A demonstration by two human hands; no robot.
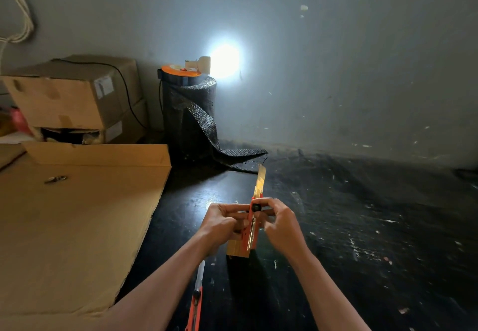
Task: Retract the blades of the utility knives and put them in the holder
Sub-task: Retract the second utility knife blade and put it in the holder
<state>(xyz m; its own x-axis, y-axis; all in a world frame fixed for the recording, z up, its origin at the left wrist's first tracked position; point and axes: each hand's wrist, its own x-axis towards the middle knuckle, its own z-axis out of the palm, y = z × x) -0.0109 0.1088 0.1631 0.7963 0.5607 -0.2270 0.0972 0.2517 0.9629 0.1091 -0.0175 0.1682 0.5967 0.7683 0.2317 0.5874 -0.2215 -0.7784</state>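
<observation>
Both hands hold an orange utility knife above the dark table, its long blade sticking out away from me. My left hand grips the knife's body from the left. My right hand pinches the black slider knob near the front of the handle. A yellowish wooden holder stands on the table just under my hands, mostly hidden by them. A second orange utility knife lies on the table near my left forearm with its blade extended.
A large flat cardboard sheet covers the left side, with a small metal piece on it. Stacked cardboard boxes stand behind. A black mesh roll with a lit lamp stands at the wall.
</observation>
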